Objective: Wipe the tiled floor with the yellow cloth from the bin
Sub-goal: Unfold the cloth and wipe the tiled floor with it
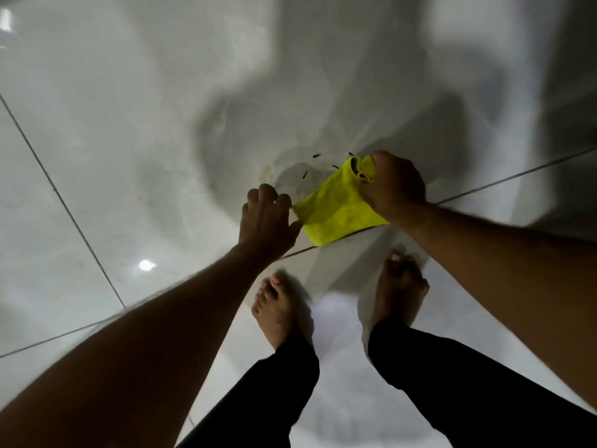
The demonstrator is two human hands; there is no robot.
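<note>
- Closest to the lens are the 2 bare forearms, the left one (155,344) sweeping up from the bottom-left corner, the right one (504,263) coming in from the right edge.
- Below them stand 2 legs in black trousers (436,383), ending in bare feet: the left foot (279,310) and the right foot (399,286), both flat on the floor.
- The right hand (392,185) is clenched round a bunched corner of the yellow cloth (336,211), gripping it tight.
- The left hand (266,218) has its fingers curled at the opposite corner of the cloth; it touches the edge, but I cannot tell whether it actually pinches the fabric.
- The cloth hangs stretched between the 2 hands, low over the tiled floor (97,156), just ahead of the feet.
- A few small dark specks (316,155) lie on the tile just beyond the cloth, beside a faint yellowish smear.
- The pale glossy tiles are crossed by dark grout lines (64,202) and carry soft shadows and a bright light reflection (146,265).
- No bin shows anywhere.
</note>
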